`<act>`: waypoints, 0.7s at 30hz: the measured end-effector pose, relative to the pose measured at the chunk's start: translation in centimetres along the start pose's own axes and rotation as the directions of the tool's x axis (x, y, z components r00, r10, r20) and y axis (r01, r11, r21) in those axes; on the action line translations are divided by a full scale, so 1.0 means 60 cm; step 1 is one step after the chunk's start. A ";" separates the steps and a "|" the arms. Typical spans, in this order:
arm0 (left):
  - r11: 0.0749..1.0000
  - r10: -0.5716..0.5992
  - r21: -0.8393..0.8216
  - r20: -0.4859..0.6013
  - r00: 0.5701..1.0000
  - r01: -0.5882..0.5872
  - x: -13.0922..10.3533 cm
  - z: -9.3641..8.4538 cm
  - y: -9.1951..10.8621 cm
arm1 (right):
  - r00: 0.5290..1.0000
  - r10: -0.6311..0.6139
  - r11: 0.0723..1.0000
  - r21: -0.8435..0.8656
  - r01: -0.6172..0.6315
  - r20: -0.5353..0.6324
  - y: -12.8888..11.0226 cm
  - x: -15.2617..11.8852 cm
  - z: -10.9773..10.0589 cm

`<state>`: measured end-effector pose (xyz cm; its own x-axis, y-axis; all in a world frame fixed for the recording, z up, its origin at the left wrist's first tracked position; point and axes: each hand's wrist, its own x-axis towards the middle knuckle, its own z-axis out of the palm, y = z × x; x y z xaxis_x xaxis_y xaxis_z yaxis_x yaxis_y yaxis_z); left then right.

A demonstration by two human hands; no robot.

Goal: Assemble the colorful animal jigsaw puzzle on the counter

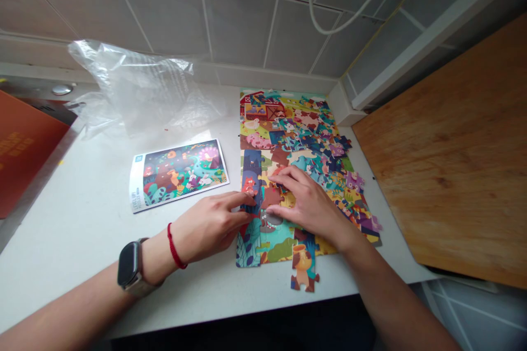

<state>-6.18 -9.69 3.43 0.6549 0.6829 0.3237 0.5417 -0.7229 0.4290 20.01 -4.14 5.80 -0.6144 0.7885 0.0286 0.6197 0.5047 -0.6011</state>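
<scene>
A colourful puzzle board [284, 249] lies on the white table, its right side heaped with loose pieces [325, 167]. Joined dark blue pieces [252, 162] form a strip along its left edge. My left hand [212, 222] rests its bent fingertips on this strip, near a red figure; what lies beneath them is hidden. Over the middle of the board, my right hand [307, 200] has thumb and fingers apart around a brown piece [272, 196], its fingertips touching the pieces there. Joined pieces with an orange animal [302, 263] stick out over the board's front edge.
Left of the board lies a picture card [181, 175]. Behind it is a crumpled clear plastic bag [144, 88]. An orange box [28, 153] stands at the far left, a wooden panel [457, 159] at the right. A white cable [313, 5] hangs by the tiled wall.
</scene>
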 end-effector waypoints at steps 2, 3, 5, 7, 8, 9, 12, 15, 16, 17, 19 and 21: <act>1.000 0.003 -0.004 -0.007 1.000 -0.003 0.001 0.000 0.001 | 1.000 0.008 1.000 -0.009 -0.008 0.015 0.003 -0.001 -0.006; 1.000 0.005 -0.006 -0.012 1.000 -0.005 0.002 0.000 0.001 | 1.000 0.010 1.000 -0.017 -0.009 0.026 0.005 -0.002 -0.010; 1.000 0.004 -0.008 -0.021 1.000 -0.004 0.003 0.000 0.002 | 0.999 0.005 1.000 -0.026 -0.004 0.042 0.009 -0.005 -0.016; 1.000 -0.001 -0.009 -0.019 1.000 0.000 0.003 -0.001 0.002 | 0.999 -0.008 1.000 -0.028 0.009 0.052 0.012 -0.007 -0.021; 1.000 -0.002 -0.009 -0.016 1.000 0.002 0.003 -0.001 0.003 | 0.998 -0.013 0.999 -0.030 0.015 0.061 0.014 -0.007 -0.023; 1.000 -0.004 -0.007 -0.012 1.000 0.004 0.002 -0.001 0.003 | 0.997 -0.018 0.999 -0.032 0.020 0.072 0.015 -0.008 -0.025; 1.000 -0.008 0.004 0.004 1.000 0.008 -0.001 0.000 0.002 | 0.996 -0.018 0.999 -0.036 0.021 0.087 0.017 -0.008 -0.026; 1.000 -0.011 0.017 0.015 1.000 0.011 -0.003 0.001 0.000 | 0.998 -0.005 0.999 -0.040 0.008 0.070 0.015 -0.007 -0.022; 1.000 -0.012 0.019 0.016 1.000 0.012 -0.003 0.001 0.000 | 0.998 0.001 0.999 -0.042 0.002 0.066 0.014 -0.007 -0.021; 1.000 -0.012 0.019 0.014 1.000 0.011 -0.003 0.000 -0.001 | 0.998 0.006 0.999 -0.045 -0.004 0.064 0.012 -0.007 -0.019; 1.000 -0.009 0.016 0.009 1.000 0.009 -0.003 0.000 -0.001 | 0.998 0.017 0.999 -0.051 -0.013 0.068 0.011 -0.007 -0.017; 1.000 -0.006 0.008 0.006 1.000 0.006 -0.003 0.000 -0.001 | 0.997 0.018 0.998 -0.058 -0.013 0.074 0.010 -0.007 -0.016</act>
<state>-6.32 -9.76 3.32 0.6550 0.6864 0.3161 0.5498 -0.7198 0.4239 21.12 -3.84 6.22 -0.6380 0.7689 -0.0415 0.6551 0.5137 -0.5540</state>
